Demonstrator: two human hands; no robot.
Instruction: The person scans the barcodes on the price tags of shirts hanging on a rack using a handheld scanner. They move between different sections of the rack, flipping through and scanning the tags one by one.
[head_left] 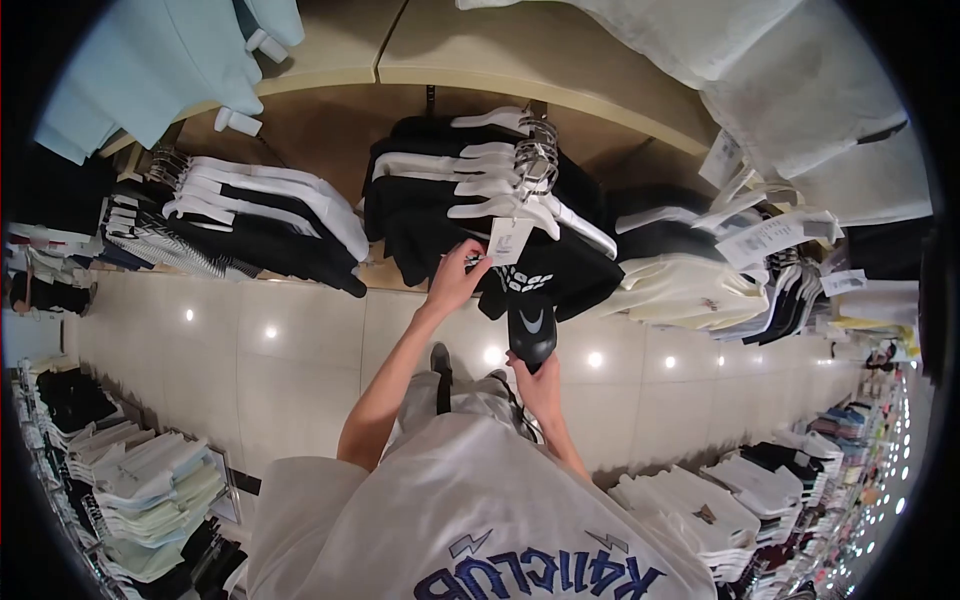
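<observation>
Right, taking the view from the head camera as a clock face, the person's left hand (462, 277) is close to the middle, toward eleven o'clock. Its thumb and fingers pinch the lower edge of a white tag (508, 241), which hangs toward twelve in front of a black T-shirt (585, 275) with pale print. The right hand (537, 376), toward five o'clock, is wrapped around the lower end of a black handheld device (532, 330). That device sits just above the hand, near the middle toward four o'clock, its far end pointing up at twelve, below the tag and just apart from it.

Up at twelve, the black T-shirt hangs at the front of a row on white hangers (497, 208), their metal hooks bunched together, under a pale shelf (540, 70). At ten o'clock I see another row of black and white clothes (265, 215), with light blue clothes (180, 70) higher up. A cream T-shirt (690, 290) hangs at three, and white clothes (850, 100) droop at two. Folded tops (150, 470) lie toward eight, others (700, 510) between four and five. At six o'clock is the person's white shirt (440, 500) with blue lettering, over the tiled floor (300, 370).
</observation>
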